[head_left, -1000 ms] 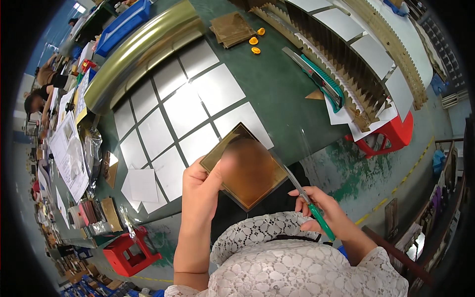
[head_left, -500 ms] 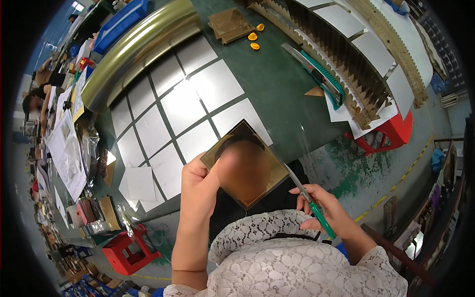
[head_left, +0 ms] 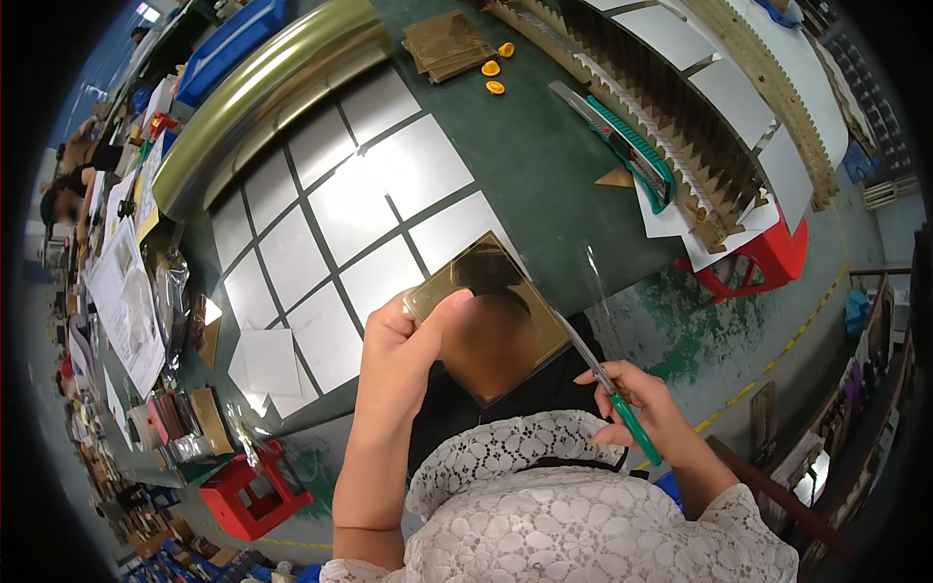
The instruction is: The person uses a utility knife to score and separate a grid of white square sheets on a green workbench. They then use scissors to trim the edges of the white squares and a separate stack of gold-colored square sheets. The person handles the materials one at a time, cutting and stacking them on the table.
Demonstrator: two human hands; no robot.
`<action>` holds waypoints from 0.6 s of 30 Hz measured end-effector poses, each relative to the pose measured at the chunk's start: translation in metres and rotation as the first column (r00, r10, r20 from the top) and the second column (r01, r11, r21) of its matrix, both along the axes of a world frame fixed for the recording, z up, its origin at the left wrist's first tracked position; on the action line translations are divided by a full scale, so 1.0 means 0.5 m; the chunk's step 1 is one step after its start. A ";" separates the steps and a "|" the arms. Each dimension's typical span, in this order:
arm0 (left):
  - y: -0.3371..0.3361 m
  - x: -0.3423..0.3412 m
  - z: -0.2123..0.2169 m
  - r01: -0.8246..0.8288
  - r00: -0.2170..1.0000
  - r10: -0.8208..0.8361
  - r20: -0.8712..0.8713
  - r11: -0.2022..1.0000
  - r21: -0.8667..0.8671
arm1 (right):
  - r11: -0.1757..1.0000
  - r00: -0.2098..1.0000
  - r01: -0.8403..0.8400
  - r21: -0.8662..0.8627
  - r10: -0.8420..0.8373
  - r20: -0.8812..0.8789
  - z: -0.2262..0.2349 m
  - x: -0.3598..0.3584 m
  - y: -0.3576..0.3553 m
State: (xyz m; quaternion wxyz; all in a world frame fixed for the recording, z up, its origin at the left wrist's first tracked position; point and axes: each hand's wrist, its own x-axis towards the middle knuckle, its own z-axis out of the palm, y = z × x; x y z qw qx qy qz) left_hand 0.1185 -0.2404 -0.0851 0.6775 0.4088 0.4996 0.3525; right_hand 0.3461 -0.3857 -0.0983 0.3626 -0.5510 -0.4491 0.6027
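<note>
My left hand grips a square, gold-brown mirror-like sheet by its left corner, the thumb on top and the fingers underneath. The sheet is tilted, one corner pointing away from me, and a blurred reflection covers its lower half. My right hand is closed round a slim tool with a green handle and a long, thin grey metal blade. The blade points up and left, its tip at the sheet's right edge; whether it touches I cannot tell.
White square sheets lie in a grid on the green table. Beyond are a gold film roll, stacked brown squares and small yellow caps. A green utility knife lies beside a toothed rack. Red stools stand below.
My left hand and the sheet have shifted slightly to the right, and the sheet has tilted a little. The right hand keeps the green-handled tool in nearly the same place.
</note>
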 end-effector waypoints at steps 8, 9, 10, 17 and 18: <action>0.019 0.039 -0.014 0.170 0.984 -0.168 0.057 0.985 -0.031 | 0.995 0.997 0.052 -0.088 -0.056 -0.044 -0.012 0.022 0.009; 0.019 0.048 -0.016 0.191 0.980 -0.189 0.054 0.981 -0.034 | 0.992 0.995 0.064 -0.105 -0.072 -0.066 -0.012 0.024 0.014; 0.018 0.056 -0.018 0.211 0.977 -0.209 0.052 0.977 -0.036 | 0.993 0.995 0.079 -0.091 -0.084 -0.060 -0.012 0.026 0.017; 0.000 0.082 -0.013 0.380 0.925 -0.371 0.086 0.912 -0.154 | 0.971 0.971 0.113 -0.211 -0.153 -0.184 0.007 0.035 0.053; -0.002 0.076 -0.017 0.444 0.896 -0.439 0.067 0.880 -0.172 | 0.950 0.953 0.094 -0.298 -0.173 -0.249 0.008 0.040 0.054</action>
